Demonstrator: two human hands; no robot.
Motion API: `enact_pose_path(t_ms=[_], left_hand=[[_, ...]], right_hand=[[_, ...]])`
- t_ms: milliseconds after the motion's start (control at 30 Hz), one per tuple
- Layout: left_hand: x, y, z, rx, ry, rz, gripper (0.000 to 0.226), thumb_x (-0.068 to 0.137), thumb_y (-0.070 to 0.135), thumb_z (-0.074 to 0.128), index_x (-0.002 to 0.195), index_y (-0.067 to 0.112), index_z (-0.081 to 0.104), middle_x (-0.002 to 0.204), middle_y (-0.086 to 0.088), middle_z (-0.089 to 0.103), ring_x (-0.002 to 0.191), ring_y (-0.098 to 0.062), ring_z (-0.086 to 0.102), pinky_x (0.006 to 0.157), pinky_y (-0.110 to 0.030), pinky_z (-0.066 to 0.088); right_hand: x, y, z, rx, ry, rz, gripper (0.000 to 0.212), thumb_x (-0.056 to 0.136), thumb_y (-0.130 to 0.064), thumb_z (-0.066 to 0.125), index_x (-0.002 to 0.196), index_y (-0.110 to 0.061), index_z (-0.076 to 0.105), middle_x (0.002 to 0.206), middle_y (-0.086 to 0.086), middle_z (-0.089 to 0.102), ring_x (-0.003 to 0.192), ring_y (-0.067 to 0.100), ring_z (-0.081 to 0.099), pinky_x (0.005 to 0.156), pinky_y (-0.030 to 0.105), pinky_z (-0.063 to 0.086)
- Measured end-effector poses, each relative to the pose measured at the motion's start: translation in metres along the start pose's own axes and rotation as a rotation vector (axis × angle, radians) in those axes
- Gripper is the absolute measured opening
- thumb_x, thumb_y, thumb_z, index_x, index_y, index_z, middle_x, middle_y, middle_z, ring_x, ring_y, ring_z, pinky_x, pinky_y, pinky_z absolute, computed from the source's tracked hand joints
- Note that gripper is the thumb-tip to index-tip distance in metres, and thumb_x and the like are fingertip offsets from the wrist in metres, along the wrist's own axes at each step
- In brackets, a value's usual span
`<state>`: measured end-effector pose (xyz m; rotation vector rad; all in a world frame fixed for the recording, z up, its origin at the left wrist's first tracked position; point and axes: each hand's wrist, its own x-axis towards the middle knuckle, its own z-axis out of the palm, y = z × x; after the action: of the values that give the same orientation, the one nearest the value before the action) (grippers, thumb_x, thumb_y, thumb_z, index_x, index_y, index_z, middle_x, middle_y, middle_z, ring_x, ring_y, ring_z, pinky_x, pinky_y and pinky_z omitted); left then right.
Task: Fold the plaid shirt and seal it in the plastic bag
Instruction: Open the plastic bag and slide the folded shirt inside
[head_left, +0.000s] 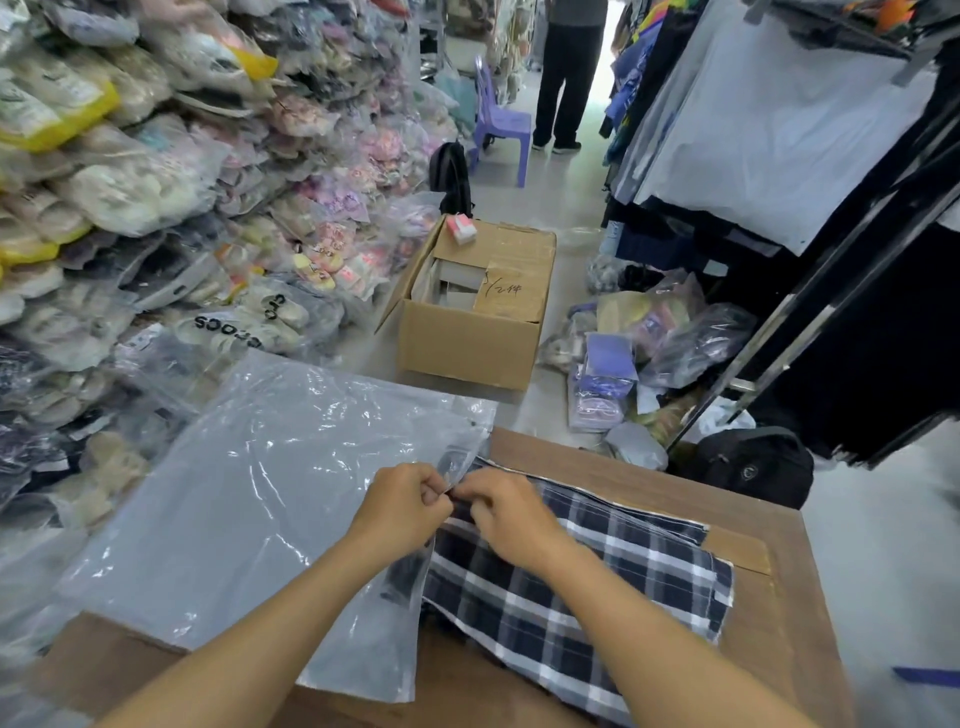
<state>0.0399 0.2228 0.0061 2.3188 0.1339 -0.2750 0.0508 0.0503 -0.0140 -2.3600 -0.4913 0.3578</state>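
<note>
The folded plaid shirt (582, 582), dark blue with white checks, lies on the right half of the wooden table (763, 613). A large clear plastic bag (244, 499) lies flat on the left, its open edge running along the shirt's left side. My left hand (402, 501) and my right hand (506, 512) meet at the top of that edge, and the fingers of both pinch the bag's opening. The edge of the shirt sits just under the bag's mouth; how far it reaches inside is unclear.
An open cardboard box (467, 332) stands on the floor beyond the table. Piles of bagged shoes (156, 208) fill the left side. Hanging clothes on a rack (779, 130), a black backpack (748, 465), a purple chair (501, 124) and a standing person (566, 78) are behind.
</note>
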Motion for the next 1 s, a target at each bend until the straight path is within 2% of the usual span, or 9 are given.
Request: enact_pose_path(t_ms=[100,167,300,367,533,667,767,900,1000], left_hand=[[-0.002,0.003,0.012,0.079,-0.007,0.025,0.010,0.082,0.019,0.063,0.089,0.024,0.068,0.068,0.008,0.064,0.071,-0.014,0.065,0.071,-0.033,0.057],[-0.004,0.006,0.020,0.177,0.000,0.062,0.007,0.086,0.021,0.060,0.088,0.024,0.066,0.069,0.010,0.061,0.072,-0.015,0.063,0.067,-0.032,0.055],[-0.007,0.008,0.030,0.287,0.048,0.099,0.008,0.088,0.021,0.056,0.087,0.021,0.063,0.067,0.007,0.061,0.066,-0.016,0.062,0.059,-0.031,0.053],[-0.008,0.008,0.033,0.300,0.071,0.100,0.010,0.089,0.020,0.054,0.086,0.019,0.063,0.069,0.006,0.063,0.064,-0.016,0.061,0.057,-0.031,0.053],[-0.015,0.006,0.036,0.336,0.094,0.173,0.012,0.092,0.020,0.053,0.090,0.016,0.064,0.076,0.005,0.063,0.068,-0.017,0.060,0.056,-0.029,0.047],[-0.021,0.005,0.037,0.335,0.097,0.214,0.011,0.093,0.021,0.052,0.091,0.018,0.063,0.080,0.006,0.063,0.069,-0.017,0.060,0.058,-0.029,0.044],[-0.025,0.005,0.036,0.335,0.083,0.233,0.013,0.095,0.021,0.052,0.099,0.016,0.063,0.090,0.005,0.064,0.075,-0.018,0.061,0.066,-0.034,0.052],[-0.028,0.002,0.035,0.281,0.066,0.240,0.015,0.096,0.022,0.051,0.103,0.018,0.064,0.082,0.008,0.058,0.073,-0.015,0.057,0.066,-0.034,0.052],[-0.028,-0.004,0.028,0.295,0.093,0.233,0.013,0.096,0.025,0.051,0.103,0.019,0.061,0.088,0.010,0.057,0.075,-0.013,0.058,0.065,-0.033,0.051]], right_hand=[[-0.010,0.017,-0.032,0.036,0.170,0.161,0.027,0.093,-0.011,0.055,0.112,-0.018,0.074,0.114,-0.001,0.071,0.105,0.017,0.063,0.096,0.038,0.052],[-0.020,0.040,-0.054,-0.003,0.165,0.273,0.027,0.094,-0.019,0.059,0.119,-0.018,0.069,0.122,0.001,0.067,0.114,0.020,0.059,0.102,0.040,0.049],[-0.052,0.085,-0.090,-0.228,0.014,0.475,0.065,0.088,-0.055,0.065,0.141,-0.022,0.050,0.141,0.003,0.055,0.132,0.026,0.047,0.110,0.045,0.040],[-0.066,0.095,-0.095,-0.240,-0.084,0.526,0.073,0.086,-0.063,0.062,0.147,-0.026,0.043,0.149,0.000,0.051,0.136,0.026,0.045,0.111,0.047,0.038],[-0.068,0.090,-0.084,-0.338,-0.155,0.524,0.063,0.092,-0.055,0.059,0.147,-0.028,0.043,0.149,0.003,0.051,0.137,0.029,0.043,0.109,0.049,0.035],[-0.052,0.067,-0.073,-0.151,-0.093,0.486,0.051,0.094,-0.041,0.065,0.135,-0.014,0.051,0.142,0.008,0.054,0.128,0.029,0.050,0.104,0.042,0.043],[-0.034,0.047,-0.064,-0.078,-0.071,0.484,0.051,0.094,-0.038,0.067,0.136,-0.013,0.051,0.141,0.008,0.056,0.128,0.030,0.052,0.102,0.042,0.044],[-0.012,0.032,-0.046,0.107,-0.056,0.537,0.029,0.092,-0.036,0.070,0.115,-0.023,0.058,0.116,0.002,0.067,0.106,0.025,0.063,0.094,0.046,0.052],[-0.005,0.028,-0.044,0.191,-0.061,0.563,0.023,0.093,-0.034,0.069,0.109,-0.022,0.059,0.108,-0.001,0.067,0.098,0.020,0.064,0.091,0.041,0.052]])
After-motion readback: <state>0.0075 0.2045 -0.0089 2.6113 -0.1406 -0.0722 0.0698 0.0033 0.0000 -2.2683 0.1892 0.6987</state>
